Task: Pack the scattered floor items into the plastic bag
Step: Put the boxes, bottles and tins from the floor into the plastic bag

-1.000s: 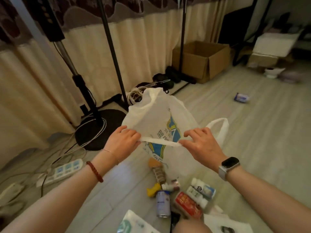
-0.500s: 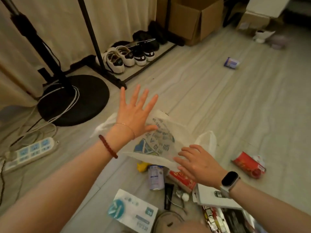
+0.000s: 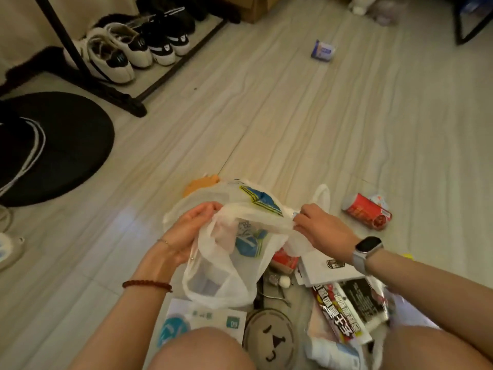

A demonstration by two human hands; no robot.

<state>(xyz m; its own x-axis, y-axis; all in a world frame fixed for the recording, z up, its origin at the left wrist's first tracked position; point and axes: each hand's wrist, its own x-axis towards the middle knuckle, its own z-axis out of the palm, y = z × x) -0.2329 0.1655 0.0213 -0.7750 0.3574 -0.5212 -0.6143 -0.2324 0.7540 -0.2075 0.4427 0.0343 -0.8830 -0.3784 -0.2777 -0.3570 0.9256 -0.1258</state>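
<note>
A thin white plastic bag with a blue and yellow print hangs low over the floor between my hands. My left hand grips its left rim, fingers curled into the plastic. My right hand pinches the right rim, so the mouth is stretched between them. Under and around the bag lie scattered items: a red can, a red packet, a white card with a black logo, a red and black printed packet, a round grey lid with a face and a white packet with teal print.
A small blue and white pack lies far off on the floor. Shoes stand on a black rack at the back left, beside a round black stand base with cables. An orange object pokes out behind the bag.
The view dropped toward the floor. My left hand, spread open above the bag half a second ago, now grips its rim; both hands hold the mouth apart, lower and closer to me.
</note>
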